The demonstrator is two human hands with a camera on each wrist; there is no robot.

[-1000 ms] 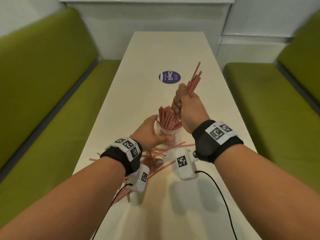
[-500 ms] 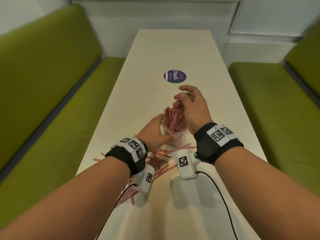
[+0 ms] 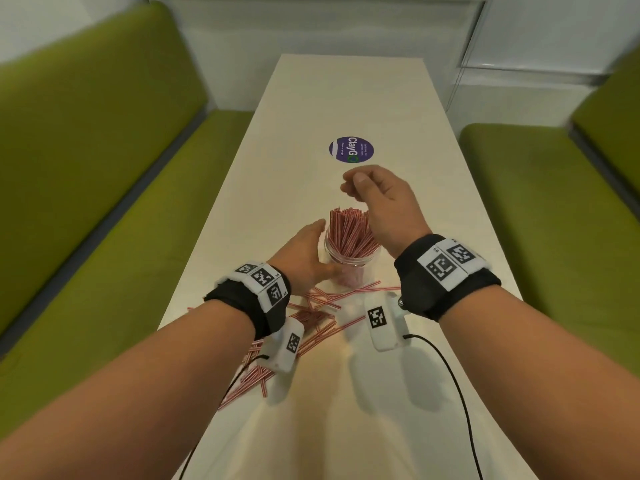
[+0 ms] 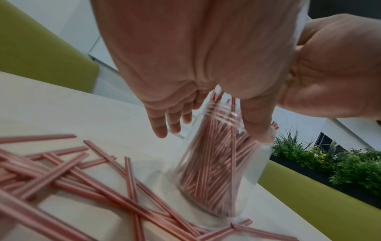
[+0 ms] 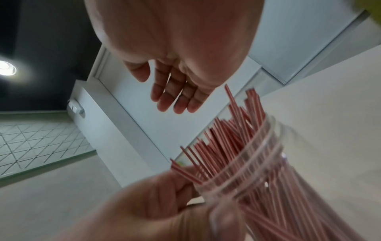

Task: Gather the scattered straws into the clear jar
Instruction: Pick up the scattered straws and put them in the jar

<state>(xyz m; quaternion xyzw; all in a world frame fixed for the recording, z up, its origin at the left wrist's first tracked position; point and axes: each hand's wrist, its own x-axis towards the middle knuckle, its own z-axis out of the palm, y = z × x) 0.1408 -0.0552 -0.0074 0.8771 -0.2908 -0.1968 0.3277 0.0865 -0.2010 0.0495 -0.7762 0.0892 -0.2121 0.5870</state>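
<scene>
Left hand (image 3: 304, 258) grips jar (image 3: 349, 261); right hand (image 3: 381, 199) empty, loosely curled; grab near straws (image 3: 311, 313) as aligned bundle.

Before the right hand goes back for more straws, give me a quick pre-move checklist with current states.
1. Right hand empty: ok, loosely curled, no straws in it.
2. Left hand steadying the clear jar: ok, wrapped around its side.
3. Jar upright on the table: ok.
4. Straws in jar settled inside: ok, ends stick out above the rim.
5. Loose straws left to gather: not ok, many remain.
6. Room left in jar: cannot tell.
</scene>
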